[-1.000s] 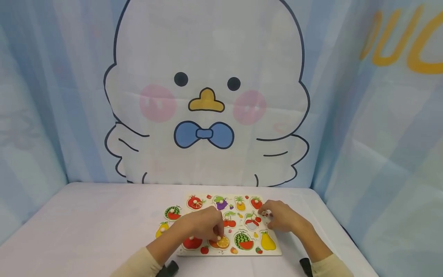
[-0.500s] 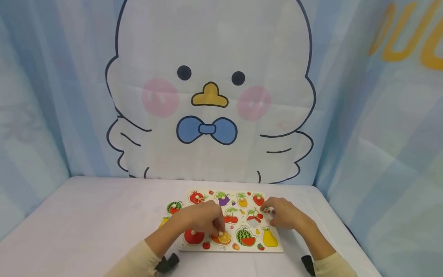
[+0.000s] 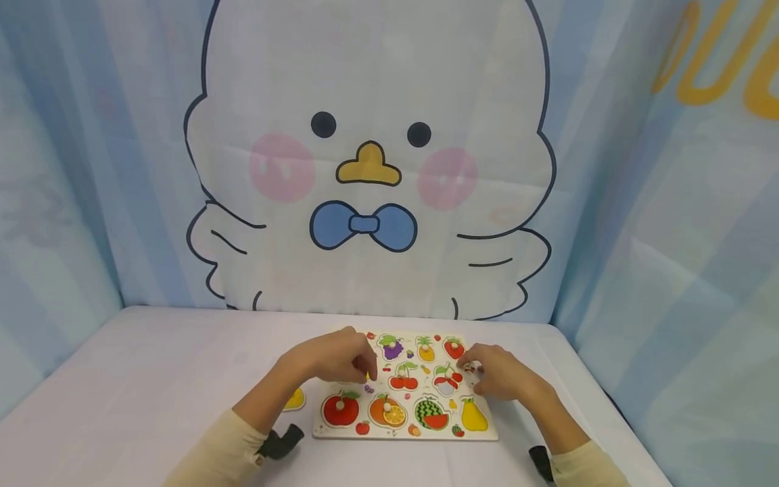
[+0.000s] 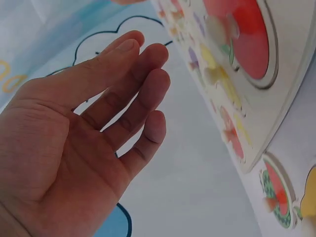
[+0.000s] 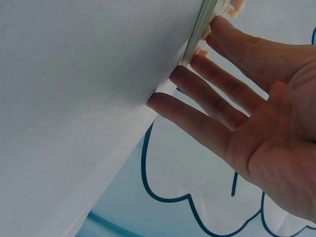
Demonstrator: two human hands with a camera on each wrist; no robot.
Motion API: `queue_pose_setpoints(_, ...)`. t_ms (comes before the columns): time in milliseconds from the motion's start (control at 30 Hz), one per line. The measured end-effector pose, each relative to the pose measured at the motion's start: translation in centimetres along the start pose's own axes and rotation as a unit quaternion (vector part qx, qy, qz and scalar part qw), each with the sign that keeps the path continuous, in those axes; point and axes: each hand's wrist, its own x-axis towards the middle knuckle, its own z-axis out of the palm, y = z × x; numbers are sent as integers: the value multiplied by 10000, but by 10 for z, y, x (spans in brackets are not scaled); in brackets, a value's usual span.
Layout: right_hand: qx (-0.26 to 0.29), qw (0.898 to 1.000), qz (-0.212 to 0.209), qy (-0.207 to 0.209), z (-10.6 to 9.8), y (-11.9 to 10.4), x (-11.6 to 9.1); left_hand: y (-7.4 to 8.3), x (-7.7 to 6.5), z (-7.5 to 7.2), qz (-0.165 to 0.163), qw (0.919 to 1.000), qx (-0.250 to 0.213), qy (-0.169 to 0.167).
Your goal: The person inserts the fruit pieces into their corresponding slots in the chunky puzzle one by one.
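A fruit knob puzzle board [image 3: 420, 435] lies on the white table. My left hand [image 3: 341, 357] hovers over its left side, fingers relaxed and gripping nothing in the left wrist view. Below that hand, the orange piece [image 3: 394, 414] sits in the front row between the red apple piece [image 3: 341, 410] and the watermelon piece [image 3: 431, 414]. My right hand [image 3: 502, 373] rests at the board's right edge. In the right wrist view its straight fingers [image 5: 197, 106] reach the board's side and the tabletop. Part of the board's right column is hidden by this hand.
A loose watermelon piece [image 4: 279, 192] with a knob lies on the table beside the board's left edge, close to a yellow piece [image 3: 295, 400]. A curtain [image 3: 365, 284] printed with a cartoon bird hangs behind the table.
My left hand has left the orange piece's knob and moved up and to the left over the board. The right hand stays at the right edge. The head view has tilted slightly.
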Motion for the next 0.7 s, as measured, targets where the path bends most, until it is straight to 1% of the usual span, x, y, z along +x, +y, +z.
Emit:
queue_pose_setpoints(200,32,10000,64,-10,1,1,2,-10,-8,-11,-148,9997,-139,96)
queue_pose_setpoints(400,63,9999,95,-10,2,2,4,-17,-14,-19,-225,9993,-194,218)
queue_pose_setpoints(533,48,10000,81,5,3,3,4,-24,-16,-21,-361,9987,-238,266)
queue_pose_setpoints(700,44,10000,69,21,3,3,4,-36,-19,-21,-564,9975,-286,317)
